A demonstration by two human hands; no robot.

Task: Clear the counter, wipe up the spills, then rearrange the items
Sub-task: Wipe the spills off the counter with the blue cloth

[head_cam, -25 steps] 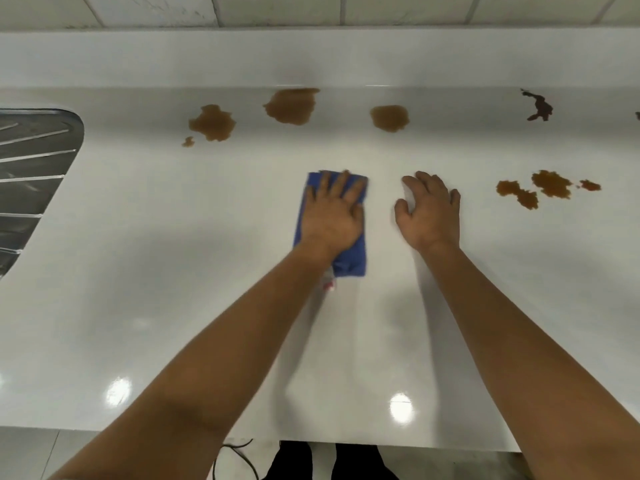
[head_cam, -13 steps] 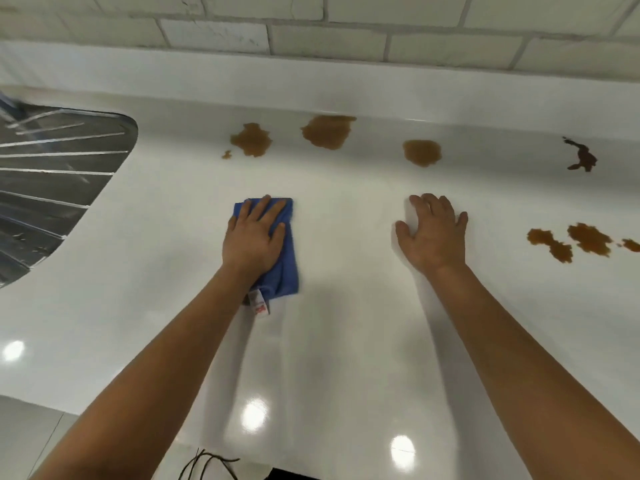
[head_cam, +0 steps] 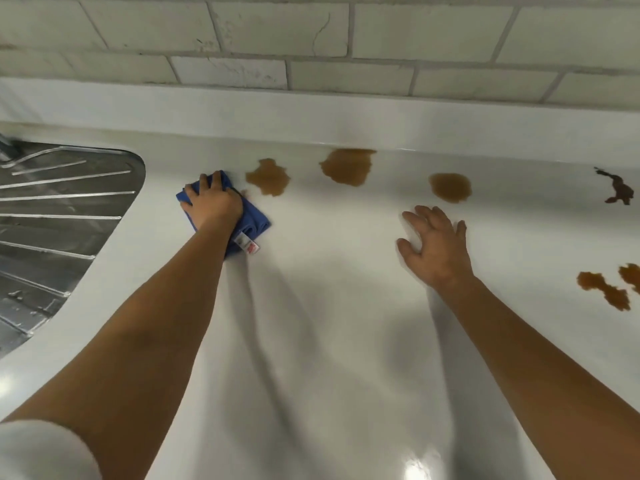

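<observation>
Your left hand lies palm down on the folded blue microfibre cloth, fingers spread and pressing it flat against the glossy white counter rather than pinching it; the hand covers most of the cloth, so you see only its far-left corner, its right edge and the small white-and-red tag poking out by the wrist. The cloth sits at the back left of the counter, just beside the ribbed steel drainboard, which the left edge cuts off. Just right of the cloth lies the first amber-brown puddle, with a faint smear between them that is hard to make out. 2 more amber puddles follow along the back: one touching the white upstand, one further right. Your right hand rests flat on bare counter, fingers splayed, holding nothing. A dark brown splatter sits far right, and another amber spill is partly cut off by the frame. Behind runs a pale tiled wall. A white sleeve blurs the bottom-left corner.
</observation>
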